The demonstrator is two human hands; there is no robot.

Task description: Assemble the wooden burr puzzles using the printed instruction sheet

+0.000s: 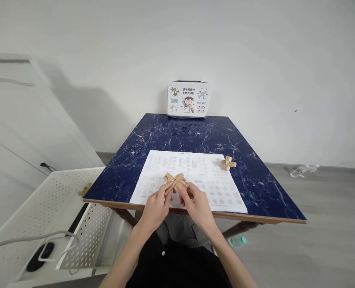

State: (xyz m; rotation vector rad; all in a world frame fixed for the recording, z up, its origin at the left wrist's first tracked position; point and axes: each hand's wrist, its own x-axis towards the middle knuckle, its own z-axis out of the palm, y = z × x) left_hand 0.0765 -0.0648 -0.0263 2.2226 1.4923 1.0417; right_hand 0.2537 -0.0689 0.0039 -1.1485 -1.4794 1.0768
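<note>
Wooden puzzle pieces point(177, 180) cross each other between my two hands, just above the near part of a printed sheet. My left hand point(158, 204) pinches them from the left, where one flat end bears a dark mark. From the right, my right hand point(197, 202) has its thumb and fingers closed on the same pieces. Fingers cover the lower part of the pieces, so how they fit together is partly hidden. The white instruction sheet point(161, 166), with rows of small grey drawings, lies under the hands. An assembled wooden burr puzzle point(228, 163) rests at its right edge.
A white box with cartoon prints point(188, 100) stands at the back of the blue marbled table point(195, 136), against the wall. Left of the table are a white perforated basket point(45, 196), a cable and a black mouse-like object point(40, 257). A bottle point(237, 241) is on the floor at right.
</note>
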